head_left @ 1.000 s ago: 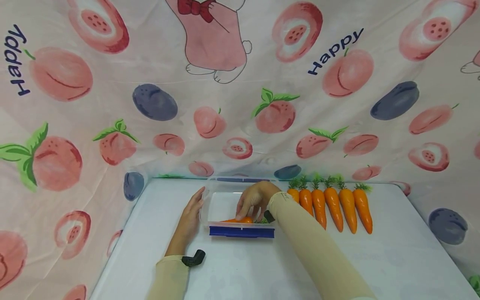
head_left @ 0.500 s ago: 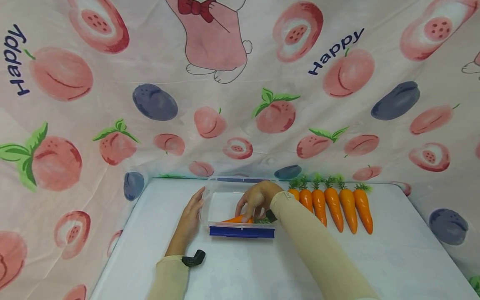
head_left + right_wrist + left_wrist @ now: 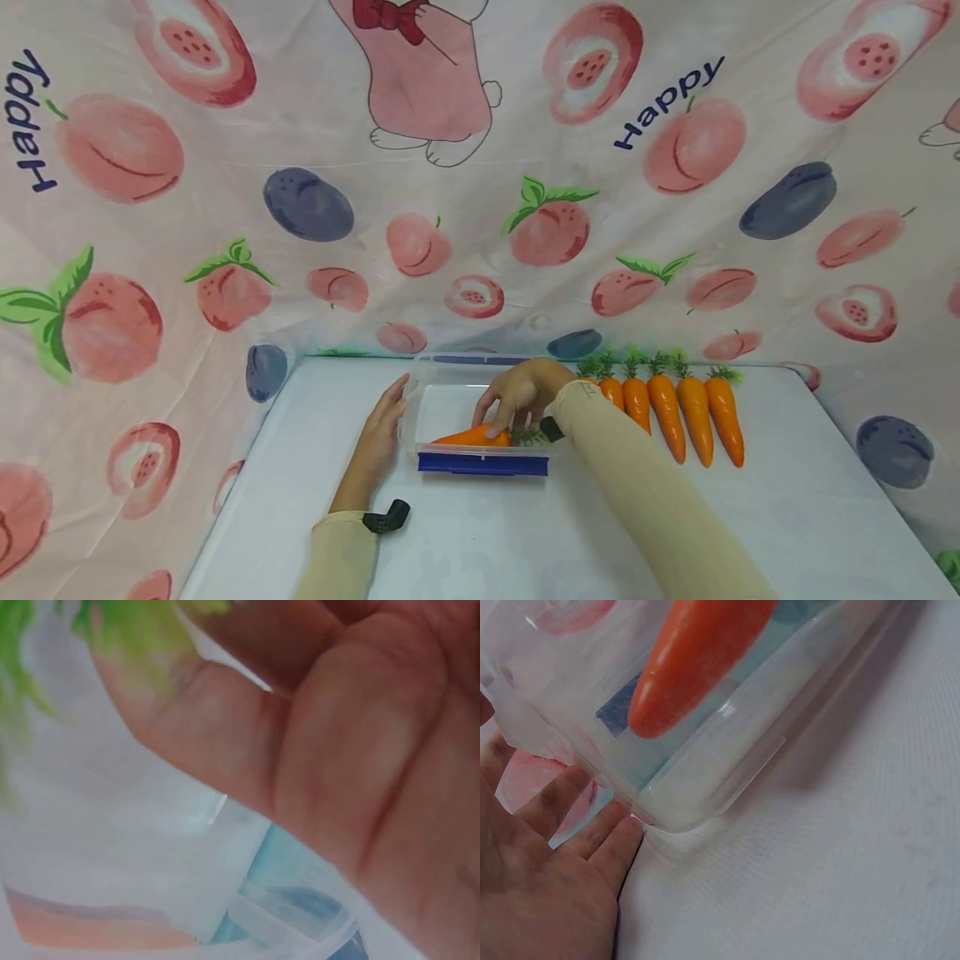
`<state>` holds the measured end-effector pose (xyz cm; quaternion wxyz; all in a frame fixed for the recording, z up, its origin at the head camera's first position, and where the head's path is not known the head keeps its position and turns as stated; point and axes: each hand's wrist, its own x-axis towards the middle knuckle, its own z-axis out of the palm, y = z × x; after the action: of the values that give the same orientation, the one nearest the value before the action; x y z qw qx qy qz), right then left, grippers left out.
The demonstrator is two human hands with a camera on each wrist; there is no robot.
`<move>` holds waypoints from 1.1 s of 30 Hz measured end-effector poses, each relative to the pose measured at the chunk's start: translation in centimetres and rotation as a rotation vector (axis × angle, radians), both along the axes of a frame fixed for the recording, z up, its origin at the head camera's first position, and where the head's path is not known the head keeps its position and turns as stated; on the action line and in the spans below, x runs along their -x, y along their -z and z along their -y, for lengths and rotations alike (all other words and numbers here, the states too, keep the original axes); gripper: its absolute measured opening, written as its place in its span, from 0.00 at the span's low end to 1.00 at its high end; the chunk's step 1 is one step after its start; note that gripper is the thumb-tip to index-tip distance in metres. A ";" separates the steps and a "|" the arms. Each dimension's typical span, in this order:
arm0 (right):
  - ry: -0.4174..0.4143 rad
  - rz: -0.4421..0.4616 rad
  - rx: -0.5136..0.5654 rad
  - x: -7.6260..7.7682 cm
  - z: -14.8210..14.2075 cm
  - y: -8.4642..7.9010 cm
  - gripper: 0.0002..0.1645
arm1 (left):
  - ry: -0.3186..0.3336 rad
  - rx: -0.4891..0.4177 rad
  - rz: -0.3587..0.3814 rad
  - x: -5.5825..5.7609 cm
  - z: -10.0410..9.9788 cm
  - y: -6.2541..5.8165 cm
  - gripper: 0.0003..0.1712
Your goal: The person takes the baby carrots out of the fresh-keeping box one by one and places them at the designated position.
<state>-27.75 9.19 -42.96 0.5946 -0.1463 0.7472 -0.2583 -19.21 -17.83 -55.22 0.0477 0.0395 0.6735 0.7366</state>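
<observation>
A clear plastic box (image 3: 410,421) with a blue front latch flap (image 3: 482,464) stands on the white table. My right hand (image 3: 525,392) reaches into it and pinches an orange carrot (image 3: 467,436) near its leafy top, along the front wall. The carrot's tip points left. My left hand (image 3: 382,429) lies against the box's left side, fingers extended. The left wrist view shows those fingertips at the box corner and the carrot's blunt tip (image 3: 697,664) through the wall. Blurred green leaves (image 3: 135,637) hang beside my right fingers in the right wrist view.
Several carrots (image 3: 696,417) with green tops lie in a row on the table to the right of the box, the leftmost partly hidden by my right sleeve (image 3: 637,492). A fruit-printed cloth (image 3: 465,192) hangs behind the table.
My right hand has shifted slightly to the right. More of the carrot shows above the box's front edge than before. The left hand and the box stay put.
</observation>
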 end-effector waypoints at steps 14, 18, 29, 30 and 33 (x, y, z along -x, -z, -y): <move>0.056 -0.003 0.088 -0.3 -2.2 -1.3 0.26 | -0.012 0.044 0.008 -0.1 0.1 0.2 0.30; 0.072 -0.009 0.103 -0.4 -2.5 -2.0 0.26 | -0.013 0.033 0.002 -0.1 0.1 0.1 0.30; 0.083 -0.058 0.155 -0.8 -3.9 -3.8 0.26 | -0.015 0.055 0.006 -0.1 0.0 -0.1 0.31; 0.082 -0.066 0.162 -0.9 -4.1 -4.0 0.26 | -0.014 0.047 0.005 -0.1 0.0 -0.1 0.31; 0.089 -0.102 0.184 -1.1 -4.6 -4.4 0.24 | -0.013 0.041 0.010 -0.1 0.0 -0.1 0.31</move>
<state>-26.64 13.82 -38.53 0.5276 -0.1800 0.7554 -0.3444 -19.12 -17.84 -55.14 0.0471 0.0305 0.6883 0.7232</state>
